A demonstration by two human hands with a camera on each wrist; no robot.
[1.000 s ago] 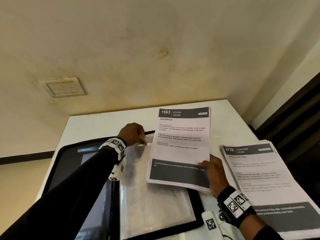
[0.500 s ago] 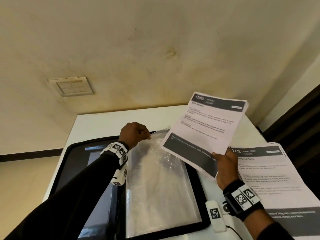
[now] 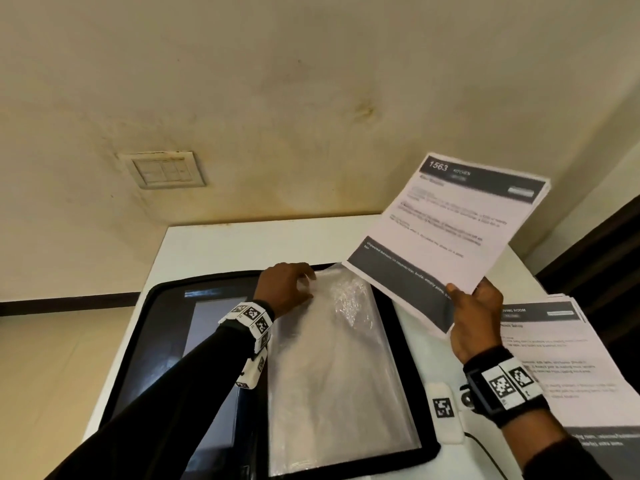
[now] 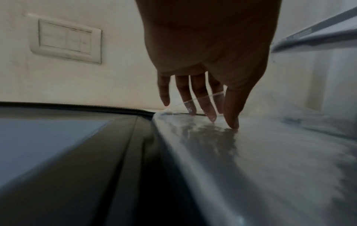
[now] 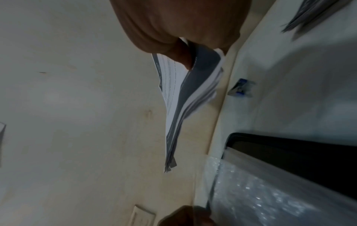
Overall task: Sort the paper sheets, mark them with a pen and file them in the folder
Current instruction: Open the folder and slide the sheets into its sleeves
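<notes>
Sheets point(image 3: 446, 237) lifted higher, pinched above right hand point(image 3: 476, 323)

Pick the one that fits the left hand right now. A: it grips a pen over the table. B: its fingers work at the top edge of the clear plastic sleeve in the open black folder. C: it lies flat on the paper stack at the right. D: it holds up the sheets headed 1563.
B: the left hand has its fingertips at the top edge of the clear plastic sleeve in the open black folder, while the right hand holds up the white sheets headed 1563.
</notes>
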